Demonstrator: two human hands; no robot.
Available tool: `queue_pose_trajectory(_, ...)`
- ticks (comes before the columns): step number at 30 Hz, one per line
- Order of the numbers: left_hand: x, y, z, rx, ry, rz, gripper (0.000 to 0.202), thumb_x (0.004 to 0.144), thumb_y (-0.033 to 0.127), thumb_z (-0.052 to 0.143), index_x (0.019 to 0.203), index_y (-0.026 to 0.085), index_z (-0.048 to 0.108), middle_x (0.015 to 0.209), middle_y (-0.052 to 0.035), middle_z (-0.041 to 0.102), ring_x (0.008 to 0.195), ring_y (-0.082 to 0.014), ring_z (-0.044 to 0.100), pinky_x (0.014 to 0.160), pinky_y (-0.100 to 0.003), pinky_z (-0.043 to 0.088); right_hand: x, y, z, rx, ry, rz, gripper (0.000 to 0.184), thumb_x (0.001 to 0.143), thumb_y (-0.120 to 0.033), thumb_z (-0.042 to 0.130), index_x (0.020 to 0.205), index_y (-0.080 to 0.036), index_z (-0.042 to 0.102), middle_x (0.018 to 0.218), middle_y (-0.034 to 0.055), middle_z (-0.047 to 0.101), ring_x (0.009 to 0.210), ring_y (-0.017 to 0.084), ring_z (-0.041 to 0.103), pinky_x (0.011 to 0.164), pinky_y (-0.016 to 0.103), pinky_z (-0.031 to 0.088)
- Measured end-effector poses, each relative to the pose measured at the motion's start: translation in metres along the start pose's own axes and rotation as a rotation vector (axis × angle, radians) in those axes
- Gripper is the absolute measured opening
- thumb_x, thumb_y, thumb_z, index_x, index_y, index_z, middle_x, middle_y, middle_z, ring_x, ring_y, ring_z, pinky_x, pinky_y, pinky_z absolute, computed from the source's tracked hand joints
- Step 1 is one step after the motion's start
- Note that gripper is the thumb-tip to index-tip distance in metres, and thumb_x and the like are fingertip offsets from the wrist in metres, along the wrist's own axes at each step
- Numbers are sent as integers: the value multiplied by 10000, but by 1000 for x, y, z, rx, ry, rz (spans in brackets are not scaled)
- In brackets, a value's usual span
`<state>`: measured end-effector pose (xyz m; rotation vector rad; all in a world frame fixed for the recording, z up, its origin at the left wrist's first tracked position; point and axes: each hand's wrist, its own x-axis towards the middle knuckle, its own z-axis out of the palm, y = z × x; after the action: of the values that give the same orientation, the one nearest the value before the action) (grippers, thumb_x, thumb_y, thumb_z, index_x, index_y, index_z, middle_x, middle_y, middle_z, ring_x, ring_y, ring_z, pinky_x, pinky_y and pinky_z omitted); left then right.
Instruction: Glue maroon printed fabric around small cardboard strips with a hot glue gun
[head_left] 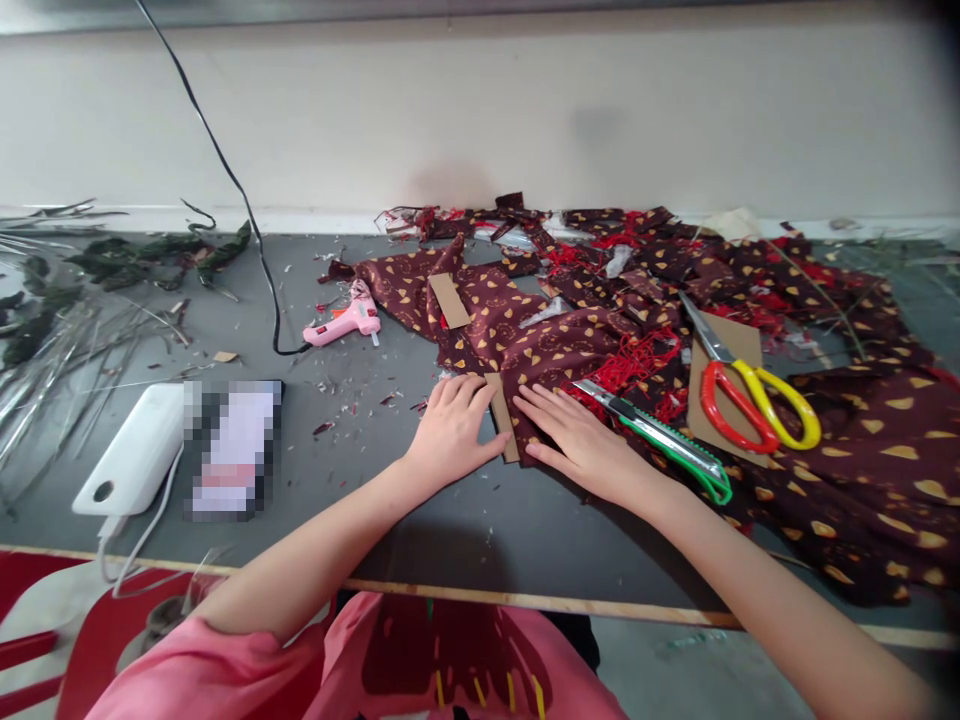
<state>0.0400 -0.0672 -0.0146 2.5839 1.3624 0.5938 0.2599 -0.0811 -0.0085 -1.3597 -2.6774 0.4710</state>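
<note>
Maroon cloth with a yellow leaf-like print point(570, 350) spreads over the table, its left part under my hands. A narrow cardboard strip point(504, 425) lies at the cloth's edge. My left hand point(454, 420) rests beside that strip, thumb touching it and fingers stretched out toward the cloth edge. Flat on the cloth to the right of the strip lies my right hand point(574, 440), fingers spread, holding nothing. A second cardboard piece point(449, 301) sits farther back on the cloth. Close to my right hand is a green utility knife point(660, 440), blade toward the back left.
Scissors with red and yellow handles point(757, 400) lie on a larger cardboard piece point(701, 400). A pink glue gun point(345, 320) trails a black cord point(225, 165). On the left are a white power bank point(135, 450), a phone point(238, 450) and dark green strands point(112, 258). Red threads point(637, 365) are scattered about.
</note>
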Motion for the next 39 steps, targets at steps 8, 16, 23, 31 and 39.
queue_pose_trajectory(8, 15, -20, -14, 121, -58, 24, 418, 948, 292, 394, 1353, 230, 477, 1368, -99, 499, 1267, -245, 451, 1109, -466, 307, -11, 1, 13, -190, 80, -37, 632, 959, -486, 355, 1479, -134, 282, 1543, 102, 282, 1435, 232, 212, 1162, 465, 254)
queue_pose_trajectory(16, 46, -87, -27, 219, -230, 246, 416, 927, 159, 393, 1314, 235, 526, 1447, -94, 456, 1338, -229, 417, 1120, -455, 299, -22, 13, 15, -213, 79, -161, 646, 954, -474, 386, 1488, -133, 260, 1529, 110, 311, 1427, 232, 238, 1154, 449, 273)
queue_pose_trajectory(23, 42, -48, -39, -93, -90, 220, 379, 947, 195, 371, 1290, 154, 528, 1333, -110, 566, 1236, -193, 526, 1040, -370, 431, -25, 13, 5, -135, 37, -165, 758, 908, -540, 451, 1507, -150, 198, 1542, 128, 275, 1429, 254, 226, 1149, 488, 267)
queue_pose_trajectory(31, 21, -16, -29, -28, -169, 257, 349, 850, 135, 479, 1164, 196, 618, 1284, -72, 605, 1141, -225, 590, 987, -402, 477, -13, -2, 5, -101, 41, -147, 719, 911, -502, 473, 1490, -135, 257, 1538, 132, 282, 1432, 259, 214, 1154, 499, 255)
queue_pose_trajectory(39, 15, -27, -23, 4, -206, 357, 411, 890, 151, 419, 1273, 196, 561, 1358, -69, 559, 1270, -232, 487, 1084, -440, 381, -12, 9, -1, -91, 8, -198, 600, 910, -476, 505, 1445, -235, 378, 1538, 133, 279, 1418, 286, 242, 1120, 522, 299)
